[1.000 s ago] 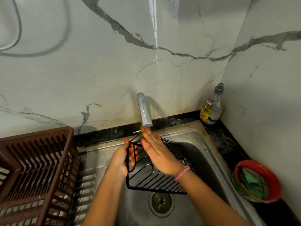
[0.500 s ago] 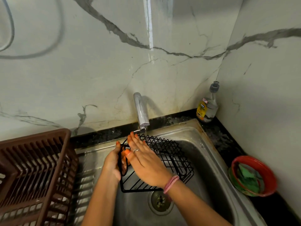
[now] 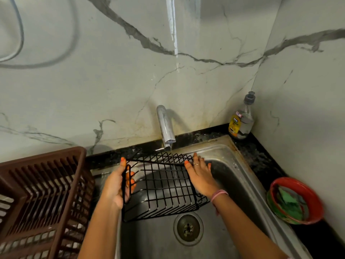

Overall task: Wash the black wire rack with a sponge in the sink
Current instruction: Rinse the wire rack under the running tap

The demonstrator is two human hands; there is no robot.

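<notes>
Two hands are on the black wire rack [image 3: 164,187], which is held over the steel sink [image 3: 248,186] directly beneath the tap [image 3: 165,126]. A thin stream of water falls from the tap spout through the rack's far edge. The left hand [image 3: 116,186] grips the rack's left end, fingers curled round the looped wire with the thumb raised along the top rail. The right hand [image 3: 200,176] lies flat against the rack's right side, fingers straight and extended, holding nothing; a ring shows on one finger and a pink band [image 3: 218,195] sits on the wrist. Rack is tilted, its near lower edge just above the round drain [image 3: 188,228], its far edge up near the spout.

Left of the sink stands a brown slatted plastic basket [image 3: 43,193]. On the dark surface [image 3: 261,157] at the back right corner stands a clear bottle [image 3: 241,120] with a yellow label and grey cap, against the marble-patterned wall [image 3: 112,71]. Right of the sink, a red-rimmed bowl [image 3: 315,200] holds a green sponge [image 3: 288,204], well apart from both hands.
</notes>
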